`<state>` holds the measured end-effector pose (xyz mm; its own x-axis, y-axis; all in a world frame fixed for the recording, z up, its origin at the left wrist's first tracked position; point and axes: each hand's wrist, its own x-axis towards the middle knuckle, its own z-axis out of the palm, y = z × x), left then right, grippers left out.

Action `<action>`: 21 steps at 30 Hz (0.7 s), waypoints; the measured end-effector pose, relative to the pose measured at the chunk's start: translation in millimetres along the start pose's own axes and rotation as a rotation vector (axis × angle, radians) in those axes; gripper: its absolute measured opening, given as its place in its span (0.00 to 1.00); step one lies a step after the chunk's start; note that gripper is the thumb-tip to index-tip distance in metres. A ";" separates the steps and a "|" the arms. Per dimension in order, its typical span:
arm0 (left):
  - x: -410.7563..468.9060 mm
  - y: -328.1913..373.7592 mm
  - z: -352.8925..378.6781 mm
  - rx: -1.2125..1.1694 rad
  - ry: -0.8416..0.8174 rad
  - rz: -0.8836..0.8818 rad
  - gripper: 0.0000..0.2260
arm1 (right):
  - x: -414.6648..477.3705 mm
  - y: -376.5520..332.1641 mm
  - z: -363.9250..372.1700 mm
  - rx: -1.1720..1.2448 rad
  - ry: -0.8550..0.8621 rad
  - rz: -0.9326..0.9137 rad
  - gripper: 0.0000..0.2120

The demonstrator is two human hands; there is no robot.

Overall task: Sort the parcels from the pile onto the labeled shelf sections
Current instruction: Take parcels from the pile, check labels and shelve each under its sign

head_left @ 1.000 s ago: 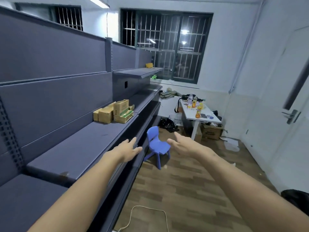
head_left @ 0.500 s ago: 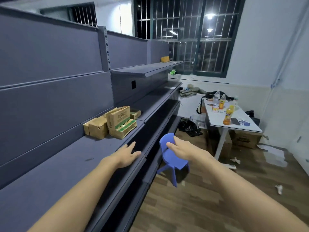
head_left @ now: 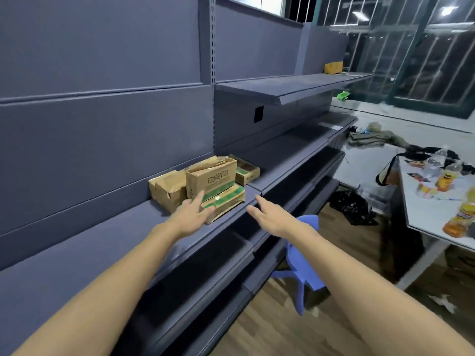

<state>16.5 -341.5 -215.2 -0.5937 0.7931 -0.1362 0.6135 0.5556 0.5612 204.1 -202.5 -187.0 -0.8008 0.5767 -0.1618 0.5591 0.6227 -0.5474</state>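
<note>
A pile of cardboard parcels sits on the grey shelf [head_left: 77, 235]: a tall brown box [head_left: 213, 176] stands on a flat green-striped box [head_left: 226, 201], a worn brown parcel [head_left: 167, 188] lies to its left, and a small green-topped box [head_left: 245, 170] behind. My left hand [head_left: 194, 214] reaches out with straight fingers, its tips at the front of the tall box and flat box. My right hand [head_left: 267, 214] hovers open just right of the pile, over the shelf's front edge, holding nothing.
An upper shelf [head_left: 288, 86] carries a yellow parcel [head_left: 333, 67] at its far end. A blue plastic chair [head_left: 303, 253] stands below my right arm. A white table [head_left: 431, 209] with bottles is at right; a black bag [head_left: 352, 206] lies on the wooden floor.
I have moved closer to the shelf. Both hands have advanced toward the parcel pile; the left hand now reaches the boxes.
</note>
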 end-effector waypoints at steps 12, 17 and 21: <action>128.1 -27.0 -13.4 -0.174 0.188 -0.165 0.29 | 224.2 -4.5 -11.3 -0.083 -0.007 -0.106 0.30; 152.6 -28.4 -13.0 -0.141 0.185 -0.218 0.27 | 276.8 -5.9 -13.6 -0.032 0.003 -0.055 0.28; 156.3 -16.4 -6.0 -0.198 0.177 -0.254 0.26 | 295.6 -4.3 -14.0 0.038 -0.019 -0.078 0.25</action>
<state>-89.5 -228.1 -240.8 -0.8056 0.5711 -0.1580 0.3327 0.6566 0.6769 -32.0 -27.3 -220.9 -0.8456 0.5171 -0.1327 0.4868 0.6449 -0.5892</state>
